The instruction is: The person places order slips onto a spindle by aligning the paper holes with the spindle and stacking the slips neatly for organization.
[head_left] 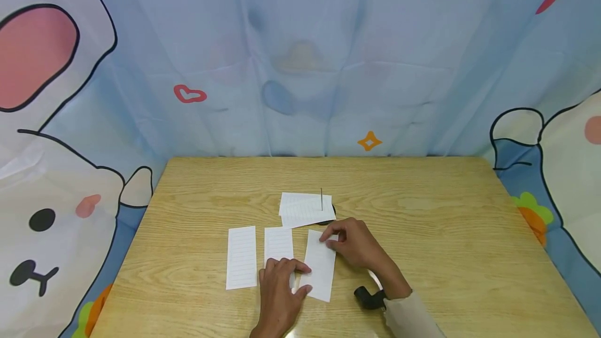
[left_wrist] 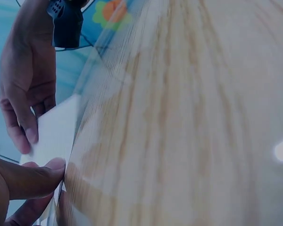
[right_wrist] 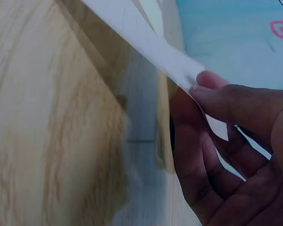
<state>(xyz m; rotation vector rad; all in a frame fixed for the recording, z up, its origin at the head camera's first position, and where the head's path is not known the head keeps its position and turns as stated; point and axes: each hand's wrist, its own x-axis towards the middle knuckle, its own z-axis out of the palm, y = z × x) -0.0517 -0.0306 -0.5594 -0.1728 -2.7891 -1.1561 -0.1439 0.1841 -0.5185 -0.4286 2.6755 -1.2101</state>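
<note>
Currently, paper slip (head_left: 317, 267) midway between left and right edges of table (head_left: 422, 197); left hand (head_left: 280, 290) and right hand (head_left: 355, 244) pinch it, fingers nearly closed. Uneven pull could crease or tear slip; careless reach past upright spike (head_left: 321, 200) could prick fingers.

Your count: two hands (head_left: 279, 291) (head_left: 359, 244), five visible paper slips (head_left: 241, 257) (head_left: 279, 241) (head_left: 319, 270) (head_left: 293, 196) (head_left: 305, 213), one spike (head_left: 321, 200), one black wrist device (head_left: 368, 299), one desk (head_left: 446, 223).
</note>
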